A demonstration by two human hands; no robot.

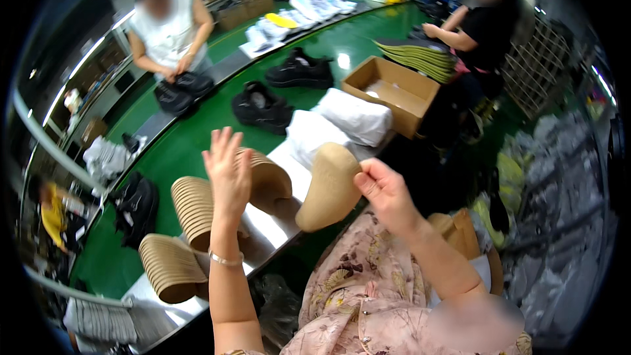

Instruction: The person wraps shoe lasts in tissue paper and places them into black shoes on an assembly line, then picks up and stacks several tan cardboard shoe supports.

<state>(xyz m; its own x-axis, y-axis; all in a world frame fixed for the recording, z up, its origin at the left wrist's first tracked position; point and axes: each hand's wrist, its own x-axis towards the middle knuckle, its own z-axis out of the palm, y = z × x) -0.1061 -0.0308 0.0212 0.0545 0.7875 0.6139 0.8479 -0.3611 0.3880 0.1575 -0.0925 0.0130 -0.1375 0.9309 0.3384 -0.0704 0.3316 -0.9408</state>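
Right grip [386, 196] pinching tan insole [328, 185], 3 o'clock edge | left grip [229, 171] spreading empty, 9 o'clock | edge-only hold could be slipping

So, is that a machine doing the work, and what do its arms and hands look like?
No, they are a person's own arms. The left hand and right hand wear no gloves, and no sleeves cover the forearms. A thin, pale, shiny bangle circles the left wrist; the right wrist shows none. No cables are visible.
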